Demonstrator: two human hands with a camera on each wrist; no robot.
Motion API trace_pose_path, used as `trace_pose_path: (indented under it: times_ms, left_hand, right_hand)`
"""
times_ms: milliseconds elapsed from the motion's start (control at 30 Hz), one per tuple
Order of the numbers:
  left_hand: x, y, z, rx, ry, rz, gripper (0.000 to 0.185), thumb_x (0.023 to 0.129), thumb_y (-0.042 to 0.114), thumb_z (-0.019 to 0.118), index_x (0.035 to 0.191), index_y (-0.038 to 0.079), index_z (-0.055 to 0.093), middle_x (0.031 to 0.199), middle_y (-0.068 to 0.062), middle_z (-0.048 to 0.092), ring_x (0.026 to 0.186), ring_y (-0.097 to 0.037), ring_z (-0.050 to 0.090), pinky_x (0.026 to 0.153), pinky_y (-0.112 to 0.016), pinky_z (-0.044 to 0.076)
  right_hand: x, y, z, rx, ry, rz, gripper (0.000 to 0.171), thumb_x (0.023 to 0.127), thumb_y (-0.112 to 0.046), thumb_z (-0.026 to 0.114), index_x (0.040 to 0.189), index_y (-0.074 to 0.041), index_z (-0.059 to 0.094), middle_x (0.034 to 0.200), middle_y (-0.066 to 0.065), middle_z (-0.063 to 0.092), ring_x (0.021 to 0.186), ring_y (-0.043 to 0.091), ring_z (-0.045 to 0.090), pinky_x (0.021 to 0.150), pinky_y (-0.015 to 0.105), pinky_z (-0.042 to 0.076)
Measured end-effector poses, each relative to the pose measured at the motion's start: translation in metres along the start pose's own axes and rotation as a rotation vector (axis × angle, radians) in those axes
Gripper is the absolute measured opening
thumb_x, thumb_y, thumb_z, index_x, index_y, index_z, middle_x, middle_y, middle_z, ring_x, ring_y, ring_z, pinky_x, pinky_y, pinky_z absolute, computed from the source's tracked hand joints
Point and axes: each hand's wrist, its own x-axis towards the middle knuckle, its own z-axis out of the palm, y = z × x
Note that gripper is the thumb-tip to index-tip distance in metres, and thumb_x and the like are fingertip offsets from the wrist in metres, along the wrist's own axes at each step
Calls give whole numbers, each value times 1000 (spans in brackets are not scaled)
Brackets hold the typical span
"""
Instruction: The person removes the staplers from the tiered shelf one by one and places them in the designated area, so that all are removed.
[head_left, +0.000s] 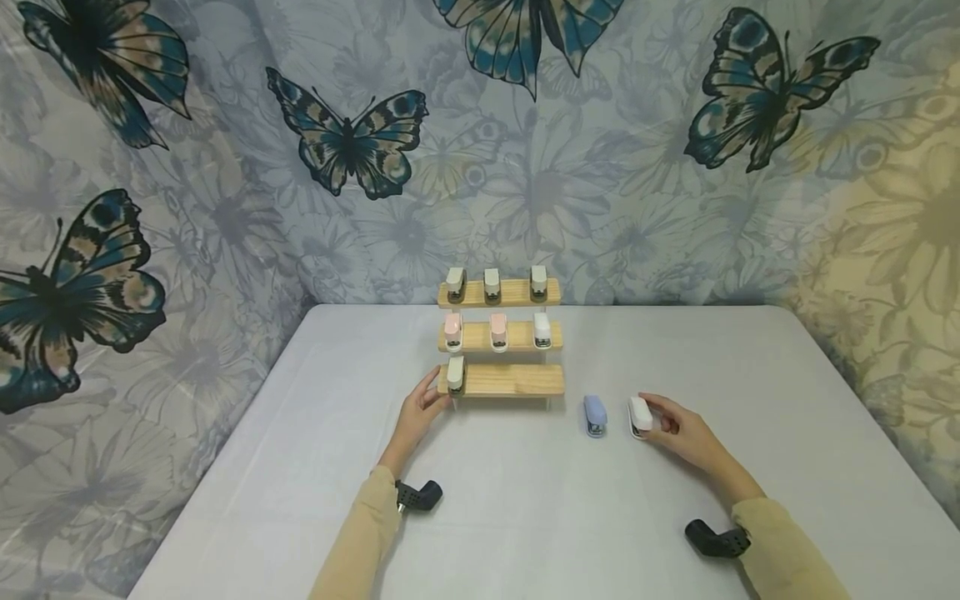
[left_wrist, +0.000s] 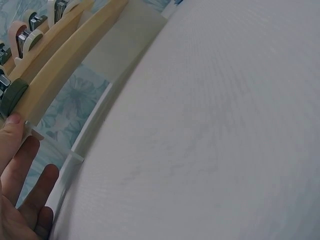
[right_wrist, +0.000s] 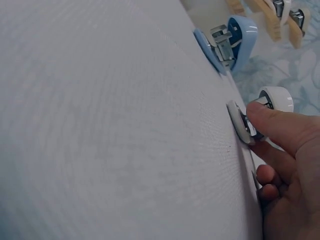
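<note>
My right hand [head_left: 684, 433] pinches a small white stapler [head_left: 640, 415] on the table. In the right wrist view, the thumb lies along the side of that white stapler [right_wrist: 276, 98], near its base. A blue stapler [head_left: 595, 415] stands just left of it. My left hand [head_left: 417, 414] grips the left end of the lowest board of a three-tier wooden rack [head_left: 517, 380]. Seen from the left wrist, the thumb is on the board's end beside a stapler's dark green base [left_wrist: 14, 97], with the fingers below. A cream stapler [head_left: 456, 374] sits on that end of the board.
On the middle board [head_left: 476, 337] are two pink staplers [head_left: 498, 329] and one white stapler [head_left: 542, 327]. Three pale staplers with dark bases, one a middle stapler [head_left: 491, 284], stand on the top board. A white cloth covers the table [head_left: 510, 517]; a butterfly-print backdrop [head_left: 540, 192] rises behind.
</note>
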Motion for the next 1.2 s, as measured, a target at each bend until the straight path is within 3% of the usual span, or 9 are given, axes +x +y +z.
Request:
trace_pose_path:
  times_ms: [67, 500, 933, 1200]
  left_hand:
    - [-1, 5, 1, 11, -2, -5, 59, 87, 4, 57, 137, -4, 27, 115, -26, 52, 109, -34, 49, 95, -43, 32]
    - [2, 4, -1, 19, -16, 26, 60, 87, 4, 58, 137, -5, 26, 115, -25, 53, 107, -34, 50, 94, -43, 34]
    - [0, 5, 0, 9, -13, 13, 59, 87, 4, 57, 137, -4, 26, 115, -26, 53, 107, -34, 51, 94, -42, 34]
    - [0, 4, -1, 20, -10, 22, 59, 87, 4, 57, 137, -6, 26, 114, -26, 53, 107, -34, 51, 94, -43, 35]
  right_hand:
    - [0, 0, 0, 1, 3, 0, 51, 71, -4, 74, 117, 5, 52, 65, 0, 39, 57, 6, 33, 45, 23, 29]
    - [0, 0, 2, 22, 13, 50, 55, 70, -5, 75, 119, 5, 51, 70, 3, 42, 61, 8, 36, 48, 22, 31]
    - [0, -1, 3, 12, 8, 102, 59, 69, -8, 77, 120, 4, 50, 72, 4, 43, 63, 10, 37, 50, 22, 32]
    - [1, -6, -4, 101, -39, 140, 64, 72, -11, 76, 125, 4, 45, 75, 6, 50, 61, 9, 43, 51, 22, 37]
